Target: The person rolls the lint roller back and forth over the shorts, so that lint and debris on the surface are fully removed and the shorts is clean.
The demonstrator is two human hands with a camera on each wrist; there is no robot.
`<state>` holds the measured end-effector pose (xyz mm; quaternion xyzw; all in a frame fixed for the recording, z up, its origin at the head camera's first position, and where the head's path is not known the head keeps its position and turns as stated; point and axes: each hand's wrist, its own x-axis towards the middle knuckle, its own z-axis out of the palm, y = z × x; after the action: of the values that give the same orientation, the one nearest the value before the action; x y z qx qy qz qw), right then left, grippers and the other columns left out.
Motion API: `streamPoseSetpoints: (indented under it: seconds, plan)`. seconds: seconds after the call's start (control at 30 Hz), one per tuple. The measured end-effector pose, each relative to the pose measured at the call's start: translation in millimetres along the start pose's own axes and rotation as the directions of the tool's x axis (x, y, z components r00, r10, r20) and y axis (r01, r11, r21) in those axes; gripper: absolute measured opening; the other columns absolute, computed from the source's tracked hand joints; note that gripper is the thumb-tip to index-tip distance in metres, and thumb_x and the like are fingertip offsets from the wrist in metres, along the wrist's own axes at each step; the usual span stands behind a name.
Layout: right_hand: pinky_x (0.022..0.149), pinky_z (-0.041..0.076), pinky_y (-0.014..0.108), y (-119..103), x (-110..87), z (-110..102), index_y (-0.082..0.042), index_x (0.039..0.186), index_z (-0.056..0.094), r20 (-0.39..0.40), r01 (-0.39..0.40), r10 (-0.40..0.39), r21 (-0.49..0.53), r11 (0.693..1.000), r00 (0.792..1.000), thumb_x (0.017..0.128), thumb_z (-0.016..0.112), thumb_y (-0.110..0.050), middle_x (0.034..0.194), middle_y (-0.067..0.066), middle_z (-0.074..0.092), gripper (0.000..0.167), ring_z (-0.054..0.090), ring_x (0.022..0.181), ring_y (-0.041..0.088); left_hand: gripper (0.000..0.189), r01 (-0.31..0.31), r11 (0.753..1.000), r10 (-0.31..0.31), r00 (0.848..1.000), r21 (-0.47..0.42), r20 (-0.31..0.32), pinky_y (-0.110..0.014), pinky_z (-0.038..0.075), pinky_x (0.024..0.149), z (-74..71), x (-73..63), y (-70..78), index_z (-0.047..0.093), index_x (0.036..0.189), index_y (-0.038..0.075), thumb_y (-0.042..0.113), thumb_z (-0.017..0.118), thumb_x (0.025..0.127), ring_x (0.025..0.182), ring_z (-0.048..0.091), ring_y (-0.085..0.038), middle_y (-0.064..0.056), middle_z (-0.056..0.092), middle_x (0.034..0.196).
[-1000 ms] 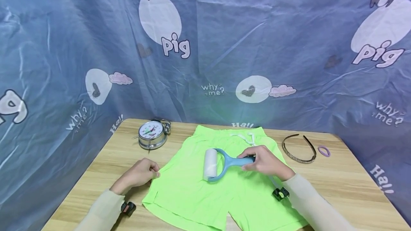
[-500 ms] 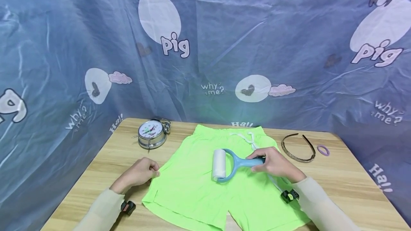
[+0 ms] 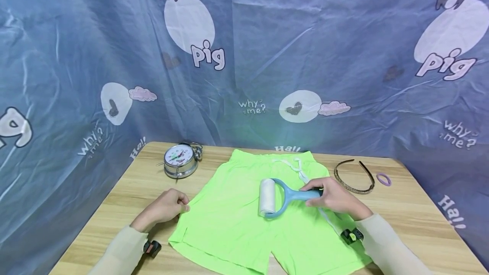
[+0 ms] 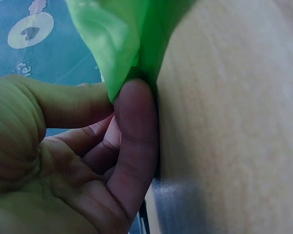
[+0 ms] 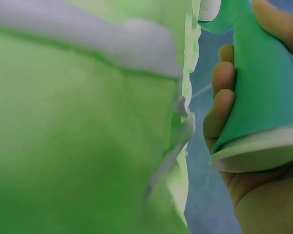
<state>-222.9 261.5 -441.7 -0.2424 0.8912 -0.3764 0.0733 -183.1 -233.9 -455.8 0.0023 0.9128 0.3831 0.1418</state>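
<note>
Neon green shorts (image 3: 229,215) lie spread flat, waistband toward the back, with a white drawstring (image 3: 302,176). My left hand (image 3: 167,206) pinches the left side edge of the shorts between thumb and index finger; the left wrist view shows the cloth (image 4: 112,44) bunched up at the fingertips. A blue lint roller (image 3: 298,195) is gripped by its handle in my right hand (image 3: 334,196). Its white roll (image 3: 267,197) overlaps the middle of the shorts, pointing left. Up close in the right wrist view, fingers (image 5: 220,113) wrap round the handle (image 5: 266,87).
A silver twin-bell alarm clock (image 3: 181,161) lies face up at the back left of the wooden table (image 3: 118,207). A headband (image 3: 354,176) and a purple hair tie (image 3: 383,179) lie at the back right. Behind hangs a blue printed curtain (image 3: 252,67).
My right hand has drawn the lint roller to the right across the shorts, from left of the middle to about the middle. The left hand stays at the edge of the shorts.
</note>
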Motion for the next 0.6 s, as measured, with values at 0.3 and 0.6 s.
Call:
streamPoseSetpoints:
  seconds: [0.3,0.6]
  plan:
    - [0.062,0.048,0.022,4,-8.4,-7,-0.021,0.106,0.077,-0.018,-0.029,0.029,-0.035,0.999,0.999,0.077,0.088,-0.024,0.099,0.0,0.075,0.031,0.057,0.072,0.005,0.007,0.002,1.0,-0.002,1.0,0.009,0.0,-0.029,0.048,0.054,0.3,0.5,-2.1,0.069,0.083,0.006,0.002,0.068,0.089,0.061,0.055,-0.017,-0.005,0.06,0.072]
    - [0.065,0.048,0.023,8,-17.3,-14,-0.02,0.108,0.077,-0.02,-0.07,0.07,-0.016,0.997,0.997,0.077,0.088,-0.027,0.099,0.001,0.073,0.034,0.057,0.077,0.005,0.006,-0.01,1.0,0.01,1.0,0.013,0.003,-0.028,0.048,0.055,0.6,2.5,-3.5,0.069,0.084,0.005,0.004,0.068,0.09,0.061,0.055,-0.017,-0.005,0.06,0.073]
